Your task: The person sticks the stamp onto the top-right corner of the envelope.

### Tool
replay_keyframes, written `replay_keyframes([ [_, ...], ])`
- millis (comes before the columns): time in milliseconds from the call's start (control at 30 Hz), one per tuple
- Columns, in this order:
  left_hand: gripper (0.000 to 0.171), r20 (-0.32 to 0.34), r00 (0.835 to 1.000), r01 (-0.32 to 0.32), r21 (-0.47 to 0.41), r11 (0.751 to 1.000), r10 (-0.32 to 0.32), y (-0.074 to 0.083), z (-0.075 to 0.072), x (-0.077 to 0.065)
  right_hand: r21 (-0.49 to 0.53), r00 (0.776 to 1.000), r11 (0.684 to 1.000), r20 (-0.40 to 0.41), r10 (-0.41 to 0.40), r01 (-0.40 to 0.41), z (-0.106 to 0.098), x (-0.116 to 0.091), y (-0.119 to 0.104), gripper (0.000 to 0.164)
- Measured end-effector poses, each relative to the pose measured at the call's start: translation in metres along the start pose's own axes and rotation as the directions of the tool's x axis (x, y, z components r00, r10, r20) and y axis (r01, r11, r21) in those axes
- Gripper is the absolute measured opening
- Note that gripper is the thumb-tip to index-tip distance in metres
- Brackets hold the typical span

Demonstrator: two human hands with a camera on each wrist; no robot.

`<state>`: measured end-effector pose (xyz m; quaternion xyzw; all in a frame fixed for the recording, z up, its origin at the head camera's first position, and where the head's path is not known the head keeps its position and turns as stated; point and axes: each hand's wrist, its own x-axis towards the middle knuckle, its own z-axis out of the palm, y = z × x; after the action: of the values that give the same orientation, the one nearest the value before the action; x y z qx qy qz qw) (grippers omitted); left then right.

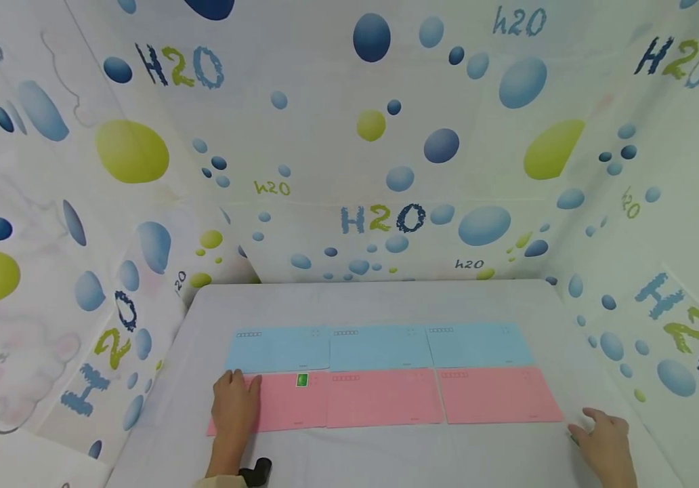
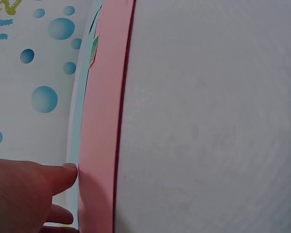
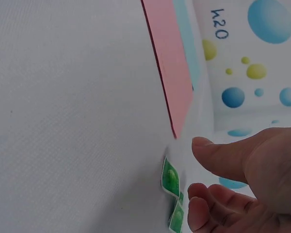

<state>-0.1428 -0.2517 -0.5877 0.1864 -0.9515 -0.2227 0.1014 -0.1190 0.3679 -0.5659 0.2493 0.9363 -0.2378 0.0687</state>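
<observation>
Three pink envelopes lie in a row on the white table. My left hand [image 1: 234, 407] rests on the left end of the left pink envelope [image 1: 285, 410], fingers extended. A green stamp [image 1: 302, 380] sits near that envelope's upper right corner. My right hand [image 1: 605, 444] is beside the lower right corner of the right pink envelope [image 1: 498, 396], its thumb and fingers apart. Small green stamps [image 3: 170, 177] lie on the table by those fingertips in the right wrist view, their edges curling up; the hand mostly hides them in the head view.
Behind the pink row, edge to edge with it, lie a left blue envelope [image 1: 278, 350], a middle blue envelope [image 1: 380, 348] and a right blue envelope [image 1: 479, 346]. A patterned cloth [image 1: 319, 156] hangs behind the table [image 1: 374, 305] and along both sides.
</observation>
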Motion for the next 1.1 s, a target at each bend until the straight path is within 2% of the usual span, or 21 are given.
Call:
replay_keyframes([
  [233,0.050,-0.037,0.999,0.036,0.064,0.997,-0.034,0.004,0.004,0.005,-0.061,0.999,0.998,0.042,0.034,-0.031,0.004,0.005,0.007,0.053],
  [400,0.050,-0.047,0.997,0.059,0.092,0.994,-0.055,0.009,0.006,0.008,-0.082,0.998,0.996,0.042,0.046,-0.042,0.005,0.008,0.011,0.049],
  [633,0.050,-0.057,0.996,0.077,0.090,0.993,-0.072,0.010,0.008,0.010,-0.061,0.996,0.997,0.078,0.041,-0.036,0.005,0.016,0.020,0.050],
  [833,0.054,-0.050,0.995,0.089,0.086,0.992,-0.084,0.010,0.010,0.011,0.002,0.995,0.996,0.045,0.084,-0.084,0.005,0.014,0.025,0.052],
  [900,0.055,-0.049,0.995,0.092,0.077,0.993,-0.088,0.010,0.010,0.011,-0.010,0.993,0.993,0.040,0.114,-0.114,0.003,0.010,0.024,0.053],
  [1100,0.057,-0.031,0.993,0.115,0.080,0.990,-0.113,0.009,0.010,0.009,-0.064,0.988,0.990,0.077,0.134,-0.129,0.000,0.006,0.020,0.046],
])
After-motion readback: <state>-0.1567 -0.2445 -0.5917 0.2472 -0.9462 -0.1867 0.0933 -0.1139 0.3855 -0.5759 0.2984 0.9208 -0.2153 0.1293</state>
